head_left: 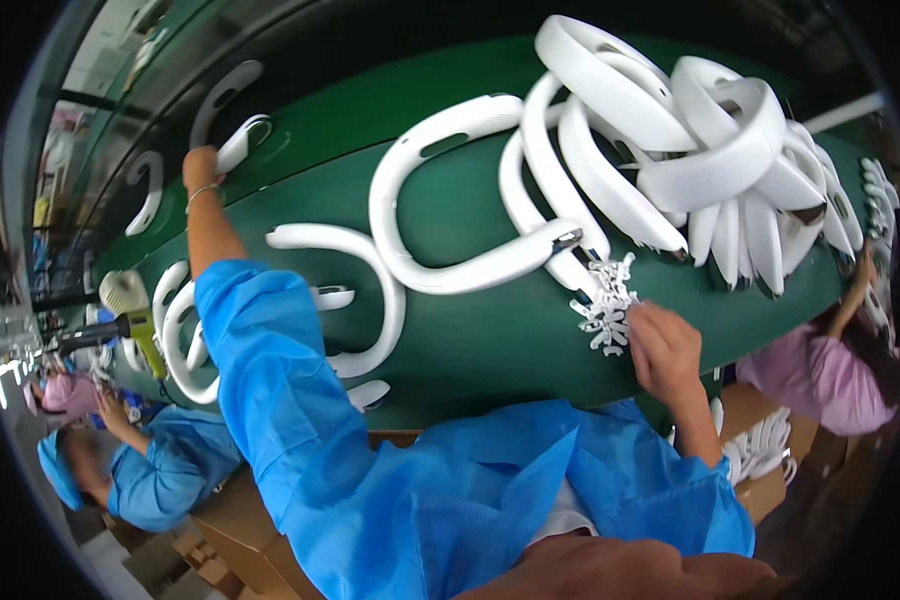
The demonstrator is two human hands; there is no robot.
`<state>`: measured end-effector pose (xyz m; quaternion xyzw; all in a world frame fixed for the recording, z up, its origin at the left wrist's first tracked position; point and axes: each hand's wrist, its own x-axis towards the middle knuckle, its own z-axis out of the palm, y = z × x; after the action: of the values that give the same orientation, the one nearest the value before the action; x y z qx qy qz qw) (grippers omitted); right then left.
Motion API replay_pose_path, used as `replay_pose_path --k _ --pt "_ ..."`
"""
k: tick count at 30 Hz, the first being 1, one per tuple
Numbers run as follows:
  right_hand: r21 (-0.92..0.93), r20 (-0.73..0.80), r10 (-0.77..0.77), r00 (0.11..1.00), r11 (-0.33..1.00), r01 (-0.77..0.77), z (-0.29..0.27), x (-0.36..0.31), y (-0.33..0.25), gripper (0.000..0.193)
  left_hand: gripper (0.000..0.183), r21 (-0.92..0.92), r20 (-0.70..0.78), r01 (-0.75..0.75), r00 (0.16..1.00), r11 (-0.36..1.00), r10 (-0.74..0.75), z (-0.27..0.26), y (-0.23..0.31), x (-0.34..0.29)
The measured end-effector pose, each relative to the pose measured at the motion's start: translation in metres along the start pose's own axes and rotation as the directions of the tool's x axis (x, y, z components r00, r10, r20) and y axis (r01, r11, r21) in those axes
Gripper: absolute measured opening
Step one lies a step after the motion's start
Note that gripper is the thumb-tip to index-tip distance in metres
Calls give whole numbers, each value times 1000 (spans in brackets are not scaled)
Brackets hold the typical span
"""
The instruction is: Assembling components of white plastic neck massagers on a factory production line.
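Note:
My left hand (pixel 200 172) reaches to the far left and closes around the bend of a white U-shaped neckband (pixel 238 146); its fingertips are partly hidden. Beside a small heap of white plastic clips (pixel 606 305), my right hand (pixel 667 350) has its fingers pinched together at the heap's edge. Whatever sits between those fingertips is too small to name. On the green table, a large white neckband (pixel 470 280) lies in front of me, one end close to the clips. Another curved white neckband (pixel 395 300) rests to its left.
A tall stack of white neckbands (pixel 715 180) fills the table's far right. More bands (pixel 175 335) and a green-black tool (pixel 145 340) lie left. Co-workers in blue (pixel 170 470) and pink (pixel 820 375) sit either side. A cardboard box (pixel 765 495) holds white parts.

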<state>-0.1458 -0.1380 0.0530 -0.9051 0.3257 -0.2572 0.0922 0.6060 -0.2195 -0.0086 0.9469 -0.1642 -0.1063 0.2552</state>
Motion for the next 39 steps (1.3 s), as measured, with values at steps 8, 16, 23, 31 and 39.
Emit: replay_pose_path --k 8,16,23,31,39 --pt "-275 86 52 995 961 -26 19 14 19 36 39 -589 289 171 957 790 8 -49 -3 -72" --pt "-125 -52 -72 996 990 65 16 -13 33 18 32 -789 476 271 837 552 269 -98 18 -360" --pt "644 -11 326 945 725 -242 0 -8 17 22 43 -819 573 463 629 339 525 -65 -4 -520" --pt "937 348 231 909 -123 -327 -11 15 -60 27 41 -856 499 443 573 266 650 -26 10 -579" --pt "810 512 79 856 -376 -450 -3 26 -66 23 48 -780 536 594 473 196 699 -12 19 -600"
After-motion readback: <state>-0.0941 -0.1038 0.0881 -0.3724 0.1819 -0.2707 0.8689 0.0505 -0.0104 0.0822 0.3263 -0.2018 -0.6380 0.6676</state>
